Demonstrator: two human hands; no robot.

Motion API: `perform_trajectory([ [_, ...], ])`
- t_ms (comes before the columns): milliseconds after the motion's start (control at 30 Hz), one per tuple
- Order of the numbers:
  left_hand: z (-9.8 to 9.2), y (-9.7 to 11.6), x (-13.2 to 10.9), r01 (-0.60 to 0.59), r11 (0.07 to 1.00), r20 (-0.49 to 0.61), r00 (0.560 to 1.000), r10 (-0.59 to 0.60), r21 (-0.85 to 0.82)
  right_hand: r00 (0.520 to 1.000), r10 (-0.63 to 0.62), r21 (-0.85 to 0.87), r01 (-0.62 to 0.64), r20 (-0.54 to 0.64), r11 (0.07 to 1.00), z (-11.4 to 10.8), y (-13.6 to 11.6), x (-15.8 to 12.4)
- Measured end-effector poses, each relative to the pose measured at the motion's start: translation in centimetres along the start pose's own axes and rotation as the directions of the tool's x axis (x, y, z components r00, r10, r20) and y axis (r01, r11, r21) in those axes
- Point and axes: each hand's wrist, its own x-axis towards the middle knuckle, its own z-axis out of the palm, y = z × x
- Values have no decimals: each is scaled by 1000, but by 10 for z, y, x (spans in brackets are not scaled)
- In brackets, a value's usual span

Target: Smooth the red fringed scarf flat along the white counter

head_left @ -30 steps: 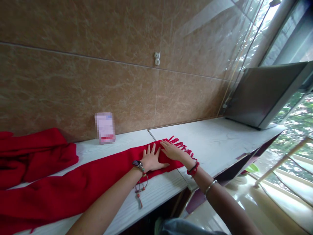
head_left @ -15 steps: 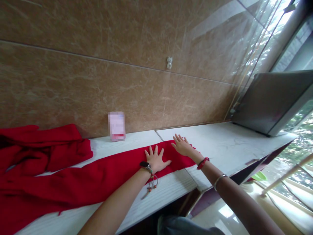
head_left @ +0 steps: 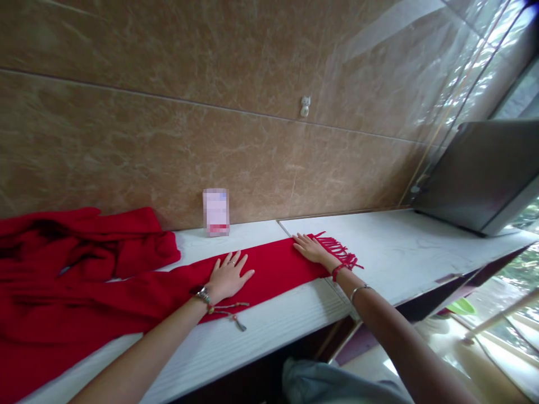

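Observation:
A long red scarf (head_left: 269, 269) lies stretched along the white counter (head_left: 391, 235), its fringed end toward the right. My left hand (head_left: 228, 276) rests flat on the scarf's middle stretch, fingers spread, with a watch and a beaded bracelet at the wrist. Close to the fringe, my right hand (head_left: 310, 248) presses on the cloth with its fingers stretched out. Between the two hands the fabric looks smooth. Toward the left the red cloth widens into loose folds, and a bunched red heap (head_left: 126, 247) sits behind it against the wall.
A blurred pale box (head_left: 216, 213) stands by the tiled wall (head_left: 168, 151). On the wall is a small white cat-shaped piece (head_left: 305, 106). A grey metal appliance (head_left: 484, 174) stands at the counter's right end, near a window. The counter's front edge runs close before me.
My left hand has slid left along the scarf, away from my right hand. The fringe now shows spread out beyond my right hand. The view has shifted slightly.

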Motion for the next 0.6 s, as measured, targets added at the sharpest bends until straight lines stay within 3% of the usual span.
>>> perform_trajectory([
  [133,-8,-33,-27,108,993,-9,994,-107,55,998,45,12,-45,39,999,-4,6,2],
  [300,-15,-47,-43,141,987,42,989,-145,72,989,145,18,-145,17,989,-16,-9,10],
  [433,-27,-59,-43,79,995,12,997,-79,55,992,118,78,-114,-44,990,-32,-69,31],
  [500,-37,-70,-42,72,995,-46,997,-69,68,999,-47,159,47,0,986,-38,-112,40],
  [600,-56,-94,-47,129,988,-89,989,-122,84,976,-207,253,185,66,950,-42,-174,48],
])
